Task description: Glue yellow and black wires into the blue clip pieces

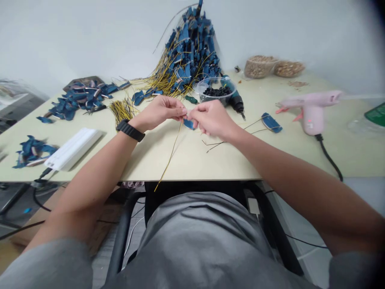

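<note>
My left hand (pixel 164 109), wearing a black wristband, is closed in a pinch on a thin yellow-and-dark cord (pixel 172 154). The cord hangs down past the table's front edge. Close against those fingertips, my right hand (pixel 213 116) is pinched too and slightly blurred; what lies between its fingertips is hidden. A small blue piece (pixel 189 124) shows just below and between the two hands. Whether it is held or lies on the table I cannot tell. To the right of my right hand, another blue piece (pixel 271 123) with dark cords through it rests on the table.
Behind my hands rise a heap of corded blue pieces (pixel 192 44), a tub of black bits (pixel 216 91) and a dark green power tool (pixel 237 102). Loose blue pieces (pixel 81 96), a cord bundle (pixel 122 110) and a white box (pixel 74 148) lie left. A pink glue gun (pixel 313 114) stands right.
</note>
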Demonstrator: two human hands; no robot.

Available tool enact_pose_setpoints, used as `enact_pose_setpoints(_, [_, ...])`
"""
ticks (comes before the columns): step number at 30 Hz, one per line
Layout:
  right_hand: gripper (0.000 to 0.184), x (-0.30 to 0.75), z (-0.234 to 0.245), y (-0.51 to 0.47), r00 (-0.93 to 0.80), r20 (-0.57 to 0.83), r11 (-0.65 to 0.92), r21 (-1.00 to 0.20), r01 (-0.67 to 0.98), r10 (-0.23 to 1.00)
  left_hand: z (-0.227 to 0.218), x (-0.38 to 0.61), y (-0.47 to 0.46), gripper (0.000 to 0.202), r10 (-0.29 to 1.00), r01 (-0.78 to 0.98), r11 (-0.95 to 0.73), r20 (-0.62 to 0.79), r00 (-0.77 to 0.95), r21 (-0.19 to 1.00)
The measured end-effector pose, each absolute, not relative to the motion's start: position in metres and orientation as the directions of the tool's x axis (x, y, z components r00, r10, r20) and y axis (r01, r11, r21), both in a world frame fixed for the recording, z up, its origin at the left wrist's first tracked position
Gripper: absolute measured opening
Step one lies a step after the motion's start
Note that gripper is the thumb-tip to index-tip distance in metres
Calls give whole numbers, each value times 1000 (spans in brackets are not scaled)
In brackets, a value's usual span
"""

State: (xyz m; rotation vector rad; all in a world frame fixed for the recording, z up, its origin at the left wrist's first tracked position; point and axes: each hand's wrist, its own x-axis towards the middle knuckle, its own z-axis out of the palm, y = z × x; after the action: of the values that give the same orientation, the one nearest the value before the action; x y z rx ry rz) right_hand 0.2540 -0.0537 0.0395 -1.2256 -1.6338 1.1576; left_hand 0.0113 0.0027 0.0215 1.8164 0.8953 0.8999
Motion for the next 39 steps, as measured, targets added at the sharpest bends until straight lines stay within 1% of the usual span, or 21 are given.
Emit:
enact_pose_setpoints(2, [41, 260, 40, -49, -196, 134, 185, -944, 272, 971, 24, 7, 3, 48, 831, 243, -347, 177, 528, 906])
enact_pose_setpoints(3, [38, 262, 39, -46, -202, 157, 208, -942, 264, 967, 24, 6, 3, 49, 812, 256, -359, 164, 561, 898])
enact_pose_setpoints(6, [25, 266, 33, -39, -280, 213, 281, -932, 230, 936, 26, 4, 3, 51, 754, 283, -415, 153, 639, 865])
enact_pose_setpoints(8, [21, 266, 27, -36, -335, 259, 344, -912, 225, 906, 26, 4, 3, 54, 734, 309, -453, 153, 662, 836])
enact_pose_setpoints(12, [23, 268, 20, -29, -416, 304, 424, -875, 233, 857, 26, 5, 3, 61, 719, 349, -497, 152, 678, 794])
enact_pose_setpoints(15, [26, 269, 17, -25, -423, 321, 447, -861, 242, 847, 26, 4, 3, 61, 729, 365, -500, 153, 668, 786])
enact_pose_setpoints(21, [30, 270, 21, -24, -356, 310, 417, -866, 277, 882, 27, 2, 2, 36, 755, 362, -491, 179, 631, 793])
enact_pose_setpoints(28, [26, 276, 25, -23, -449, 288, 460, -820, 341, 846, 27, 4, 0, 25, 772, 383, -435, 118, 625, 815])
enact_pose_setpoints(31, [27, 276, 22, -21, -441, 308, 471, -818, 329, 843, 29, 7, -3, 23, 784, 355, -405, 120, 609, 842])
enact_pose_setpoints(34, [29, 272, 19, -22, -410, 324, 462, -834, 301, 853, 29, 10, -6, 25, 789, 304, -391, 145, 598, 869])
enact_pose_setpoints(37, [35, 266, 20, -29, -343, 296, 391, -885, 252, 891, 25, 12, -5, 27, 802, 282, -398, 182, 569, 873])
enact_pose_setpoints(39, [40, 261, 25, -35, -271, 209, 267, -943, 200, 940, 21, 14, -3, 27, 822, 273, -408, 221, 525, 871])
